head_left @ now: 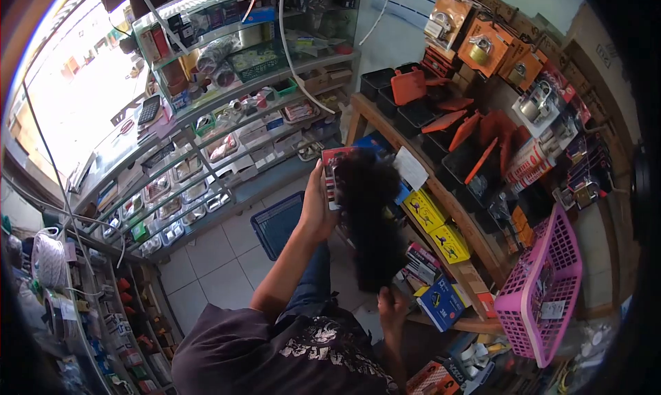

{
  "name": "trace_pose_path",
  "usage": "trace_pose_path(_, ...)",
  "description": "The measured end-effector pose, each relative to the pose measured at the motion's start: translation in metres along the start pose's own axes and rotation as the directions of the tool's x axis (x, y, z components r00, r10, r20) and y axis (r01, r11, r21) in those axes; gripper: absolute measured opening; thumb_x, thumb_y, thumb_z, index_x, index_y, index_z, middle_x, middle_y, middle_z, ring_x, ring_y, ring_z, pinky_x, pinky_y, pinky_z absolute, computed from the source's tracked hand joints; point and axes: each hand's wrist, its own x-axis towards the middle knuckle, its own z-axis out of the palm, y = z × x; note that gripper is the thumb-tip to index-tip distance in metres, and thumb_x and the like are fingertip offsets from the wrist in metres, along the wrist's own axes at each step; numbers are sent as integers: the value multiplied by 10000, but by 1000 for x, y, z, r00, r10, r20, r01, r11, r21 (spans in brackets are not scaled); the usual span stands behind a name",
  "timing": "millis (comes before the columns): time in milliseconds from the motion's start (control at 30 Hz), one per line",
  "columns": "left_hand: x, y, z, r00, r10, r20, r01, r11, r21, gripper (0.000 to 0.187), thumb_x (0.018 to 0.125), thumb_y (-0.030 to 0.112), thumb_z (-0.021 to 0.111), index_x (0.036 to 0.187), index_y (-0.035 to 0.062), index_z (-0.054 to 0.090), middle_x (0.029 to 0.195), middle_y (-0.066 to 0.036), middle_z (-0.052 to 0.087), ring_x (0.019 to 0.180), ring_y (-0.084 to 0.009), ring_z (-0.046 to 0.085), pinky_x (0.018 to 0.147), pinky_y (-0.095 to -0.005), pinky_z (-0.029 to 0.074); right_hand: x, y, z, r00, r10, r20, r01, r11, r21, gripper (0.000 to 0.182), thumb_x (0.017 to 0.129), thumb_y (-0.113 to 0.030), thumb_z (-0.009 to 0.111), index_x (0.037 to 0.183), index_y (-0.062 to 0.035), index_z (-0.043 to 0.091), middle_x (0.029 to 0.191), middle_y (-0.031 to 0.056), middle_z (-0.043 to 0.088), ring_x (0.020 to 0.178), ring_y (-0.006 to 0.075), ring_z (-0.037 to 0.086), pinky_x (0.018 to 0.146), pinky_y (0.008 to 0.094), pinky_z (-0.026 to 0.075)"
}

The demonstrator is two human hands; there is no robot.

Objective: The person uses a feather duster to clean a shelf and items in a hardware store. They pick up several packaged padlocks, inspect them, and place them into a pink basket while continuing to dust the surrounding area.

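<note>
My left hand (315, 206) is raised in front of me, its fingers closed around a small red, black and white box (332, 162). A black fluffy duster (375, 237) hangs across the middle of the view, and its upper part covers the right side of the box. Below the duster's lower end is my right hand (392, 307), fingers curled and closed at that end. The duster's handle is hidden, mostly inside that hand.
To the right, a wooden shelf (441, 182) carries black bins with orange lids. Yellow boxes (451, 243) sit beneath it, with a pink basket (527, 305) farther right. Glass shelves (234, 92) of small goods stand ahead. A blue basket (279, 226) rests on the tiled floor (220, 261).
</note>
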Motion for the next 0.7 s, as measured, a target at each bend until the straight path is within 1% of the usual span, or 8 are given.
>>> trace_pose_path(67,2,-8,-6,999,20,-31,-18,998,55,354,1008,295,435,1289,83,461,1178,-87,600,1091,-214,587,969,-388,462,-4,0,-5,998,-55,-14,55,998,-29,362,933,-251,597,686,-30,454,562,33,355,509,104,335,485,310,259)
trace_pose_path(233,10,-37,-23,975,136,-176,-76,947,312,352,979,327,544,1238,112,439,1009,-40,613,851,-121,641,696,-295,563,-2,-16,-21,957,272,-102,-224,915,335,347,947,-227,548,652,-52,491,526,-24,438,477,61,408,453,263,294)
trace_pose_path(333,8,-66,-47,963,-97,-250,113,992,54,412,991,327,489,1335,101,478,1216,-75,586,1022,-198,605,913,-327,494,-9,10,-15,994,93,-59,-82,983,166,339,945,-203,539,648,-48,485,527,-25,433,472,60,388,455,260,284)
trace_pose_path(367,3,-71,-50,998,11,55,-26,956,291,435,974,324,503,1335,83,511,1280,-101,580,1108,-237,584,987,-352,459,-12,11,-14,1000,9,-21,-7,997,80,336,944,-191,534,646,-46,482,528,-25,431,469,59,377,456,259,279)
trace_pose_path(400,3,-77,-51,998,-2,59,-15,956,292,435,974,324,503,1335,83,511,1280,-101,580,1108,-237,584,987,-352,459,-16,10,-13,999,15,-33,-12,997,79,336,944,-191,534,646,-46,482,528,-25,431,469,59,377,456,259,279)
trace_pose_path(467,-2,-77,-30,908,-410,-89,379,893,-243,440,964,358,505,1285,62,552,1232,-108,609,1116,-253,583,989,-372,461,-17,4,-11,983,184,8,-182,967,180,333,936,-177,536,637,-43,475,535,-23,435,485,64,390,468,261,282)
trace_pose_path(633,6,-93,-28,933,-283,-221,296,955,26,641,899,531,504,1320,47,519,1290,-134,572,1156,-322,553,1059,-463,396,-19,-4,-15,989,151,1,-150,987,63,320,917,-164,541,634,-35,469,539,-9,426,498,80,395,477,276,288)
trace_pose_path(700,15,-92,-21,949,-74,305,191,908,-373,589,934,481,468,1367,80,465,1338,-131,535,1236,-307,511,1084,-492,367,-19,-2,-17,970,232,-65,-233,973,0,302,903,-156,539,643,-22,462,544,16,421,510,94,377,484,297,289)
